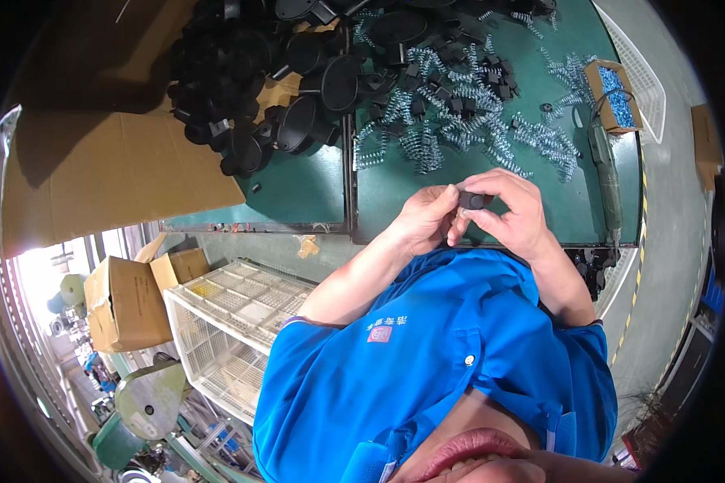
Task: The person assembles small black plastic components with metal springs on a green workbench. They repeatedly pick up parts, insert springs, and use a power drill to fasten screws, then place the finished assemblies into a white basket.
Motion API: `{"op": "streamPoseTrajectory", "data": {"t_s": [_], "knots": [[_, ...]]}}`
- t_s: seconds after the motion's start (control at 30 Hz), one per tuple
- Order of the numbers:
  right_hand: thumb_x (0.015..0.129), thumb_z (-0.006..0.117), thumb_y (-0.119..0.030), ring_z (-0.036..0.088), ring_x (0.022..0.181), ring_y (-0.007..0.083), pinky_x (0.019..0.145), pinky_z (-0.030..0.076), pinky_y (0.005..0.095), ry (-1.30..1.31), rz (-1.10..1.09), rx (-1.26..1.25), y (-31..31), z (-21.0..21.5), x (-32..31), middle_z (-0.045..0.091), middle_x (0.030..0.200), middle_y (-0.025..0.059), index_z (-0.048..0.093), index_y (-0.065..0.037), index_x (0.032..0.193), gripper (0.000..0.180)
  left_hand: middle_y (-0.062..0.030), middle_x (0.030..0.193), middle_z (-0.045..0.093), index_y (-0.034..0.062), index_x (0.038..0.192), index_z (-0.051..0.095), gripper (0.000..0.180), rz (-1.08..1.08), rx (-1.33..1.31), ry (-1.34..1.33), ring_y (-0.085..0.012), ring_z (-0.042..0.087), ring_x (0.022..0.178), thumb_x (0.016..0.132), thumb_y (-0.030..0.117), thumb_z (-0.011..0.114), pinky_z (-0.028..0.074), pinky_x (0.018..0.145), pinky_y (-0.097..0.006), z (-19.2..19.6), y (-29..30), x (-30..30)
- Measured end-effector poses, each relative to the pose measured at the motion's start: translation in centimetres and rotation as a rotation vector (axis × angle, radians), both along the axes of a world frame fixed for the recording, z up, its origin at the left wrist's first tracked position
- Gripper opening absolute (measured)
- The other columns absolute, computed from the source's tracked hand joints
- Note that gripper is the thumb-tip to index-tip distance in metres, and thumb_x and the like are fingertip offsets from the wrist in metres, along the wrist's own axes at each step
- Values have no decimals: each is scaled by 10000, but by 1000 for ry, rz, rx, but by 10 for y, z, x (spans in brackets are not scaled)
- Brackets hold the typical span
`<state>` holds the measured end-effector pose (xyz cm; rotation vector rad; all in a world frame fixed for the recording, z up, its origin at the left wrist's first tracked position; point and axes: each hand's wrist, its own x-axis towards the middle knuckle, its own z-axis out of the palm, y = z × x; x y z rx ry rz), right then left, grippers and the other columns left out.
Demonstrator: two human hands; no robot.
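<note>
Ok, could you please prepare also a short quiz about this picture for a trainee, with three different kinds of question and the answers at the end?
1. Multiple choice: what does the right hand grip?
A) a cup
B) a black part
C) a pen

2. True or false: the loose springs lie inside a white crate.

3. Fill in the missing colour: the box by the long tool holds many small ____ pieces.

Key:
1. B
2. False; they lie on the green table.
3. blue
</note>
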<state>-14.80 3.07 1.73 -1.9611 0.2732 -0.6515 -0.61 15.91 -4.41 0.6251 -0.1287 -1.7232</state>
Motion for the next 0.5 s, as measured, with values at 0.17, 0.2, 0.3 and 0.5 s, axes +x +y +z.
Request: {"op": "streamPoseTrajectory", "data": {"t_s": [0.17,0.2,0.3,0.5], "knots": [[807,752,-22,680,816,164,703,536,280,-65,-195,97,-5,-11,-15,722,966,102,645,-7,1025,244,-109,1021,648,74,1017,663,331,217,-288,-1931,-272,611,941,747,215,790,491,786,-401,39,-32,56],[811,747,-16,682,824,162,706,536,275,-71,-222,109,-8,-11,-22,722,975,106,643,-6,1029,242,-89,1171,600,78,1082,641,402,285,-224,-2324,-313,536,1101,717,172,782,437,908,-448,47,-41,76],[827,733,-6,690,846,164,720,540,273,-76,-255,135,-13,-12,-37,719,993,122,635,1,1051,244,-88,1342,563,94,1279,580,568,164,-237,-2791,-305,451,1299,734,48,735,290,1122,-502,55,-68,137],[851,716,-1,683,900,161,776,547,279,-100,-357,171,-15,-15,-69,712,1003,126,621,14,1071,240,-92,1113,662,83,1164,649,447,129,-359,-2728,-278,557,1177,730,114,751,269,1126,-551,71,-84,177]]}}
